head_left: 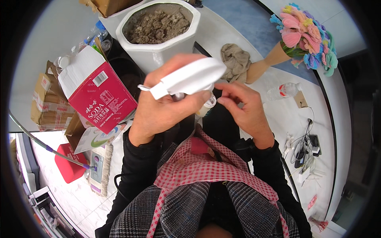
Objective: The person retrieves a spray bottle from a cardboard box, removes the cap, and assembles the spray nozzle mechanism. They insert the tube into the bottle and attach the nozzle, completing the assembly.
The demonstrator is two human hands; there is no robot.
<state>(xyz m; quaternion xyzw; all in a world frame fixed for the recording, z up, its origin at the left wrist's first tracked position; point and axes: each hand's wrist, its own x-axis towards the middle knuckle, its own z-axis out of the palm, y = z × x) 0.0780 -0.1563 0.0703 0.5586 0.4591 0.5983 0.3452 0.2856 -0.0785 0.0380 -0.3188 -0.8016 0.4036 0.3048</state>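
Note:
My left hand (166, 107) grips a white trigger spray head (186, 79), held level in front of my chest. The neck of the bottle (207, 106) under it shows just below my fingers. My right hand (244, 107) is beside it, fingertips pinching at the bottle's neck. I wear a red and white checked apron (198, 166) over a dark plaid jacket. Most of the bottle's body is hidden behind my hands.
A large white planter (158, 51) full of dry soil stands ahead. A red and white cardboard box (97, 95) lies to the left, with a mop (99, 166) below it. A beige rag (236, 61), plastic bottle (283, 91), colourful bouquet (307, 37) and cables (303, 146) lie right.

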